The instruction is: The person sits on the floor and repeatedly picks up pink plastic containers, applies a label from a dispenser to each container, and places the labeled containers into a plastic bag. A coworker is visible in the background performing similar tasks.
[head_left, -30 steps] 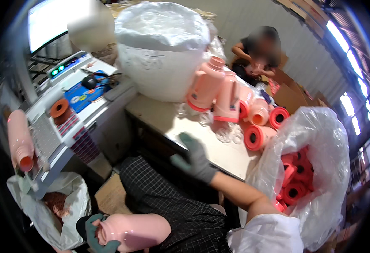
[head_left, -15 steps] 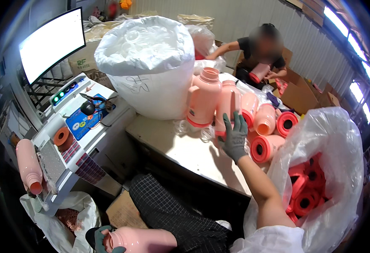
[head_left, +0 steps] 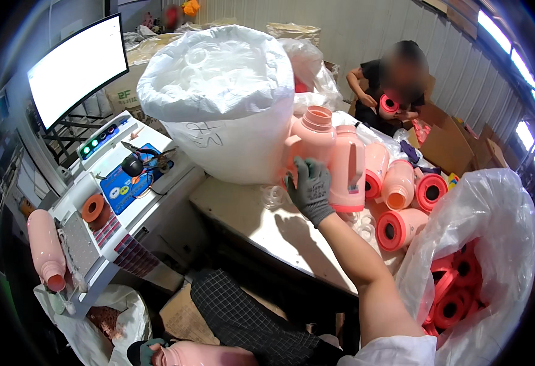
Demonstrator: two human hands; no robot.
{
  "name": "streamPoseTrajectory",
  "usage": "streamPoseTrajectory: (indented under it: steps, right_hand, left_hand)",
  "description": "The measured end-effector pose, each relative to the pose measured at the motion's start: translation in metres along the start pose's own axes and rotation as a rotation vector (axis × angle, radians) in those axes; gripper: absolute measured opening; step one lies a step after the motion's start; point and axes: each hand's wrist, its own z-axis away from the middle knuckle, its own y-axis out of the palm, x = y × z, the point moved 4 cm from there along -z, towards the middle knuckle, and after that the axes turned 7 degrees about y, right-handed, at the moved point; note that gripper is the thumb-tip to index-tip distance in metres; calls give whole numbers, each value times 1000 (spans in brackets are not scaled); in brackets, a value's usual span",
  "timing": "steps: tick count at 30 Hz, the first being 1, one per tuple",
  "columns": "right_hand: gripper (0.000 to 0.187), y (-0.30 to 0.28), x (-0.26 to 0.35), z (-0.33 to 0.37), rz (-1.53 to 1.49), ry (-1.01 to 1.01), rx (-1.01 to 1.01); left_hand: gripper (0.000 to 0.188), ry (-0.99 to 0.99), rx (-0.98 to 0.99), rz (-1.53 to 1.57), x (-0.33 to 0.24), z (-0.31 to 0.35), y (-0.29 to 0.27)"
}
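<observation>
At the lower edge, my left hand point(head_left: 148, 352) in a dark green glove is closed around the mouth end of a pink thermos bottle body point(head_left: 209, 354). That body lies sideways by my lap, partly cut off by the picture's edge. My grey-gloved right hand point(head_left: 310, 190) is raised over the white table, fingers slightly bent and apart. It is in front of an upright pink thermos body with a handle point(head_left: 316, 131); whether the fingertips touch it I cannot tell. Just right of the hand stands another pink thermos body with a handle point(head_left: 348, 168).
More pink thermos bodies point(head_left: 397, 186) lie on the table point(head_left: 261, 229). A white sack of clear rings point(head_left: 218, 134) stands behind. At right, a clear bag point(head_left: 493, 226) holds red parts. A machine point(head_left: 130, 177) and screen point(head_left: 78, 70) stand left. A co-worker point(head_left: 380, 85) sits across.
My right hand has moved left, from the second upright thermos body to the first. My left hand and its bottle sit lower in view. The co-worker's outstretched arm has drawn in.
</observation>
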Motion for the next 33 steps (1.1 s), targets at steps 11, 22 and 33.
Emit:
streamPoseTrajectory:
  steps: [11, 22, 33]
  right_hand:
    - [75, 19, -59, -80, 11, 126, -129]
    - [85, 20, -43, 15, 114, -67, 161]
    - [90, 9, -99, -96, 197, 56, -132]
  left_hand:
    - [74, 6, 30, 7, -10, -13, 10]
    - [70, 1, 76, 4, -8, -24, 15]
    - [72, -151, -24, 67, -16, -10, 18]
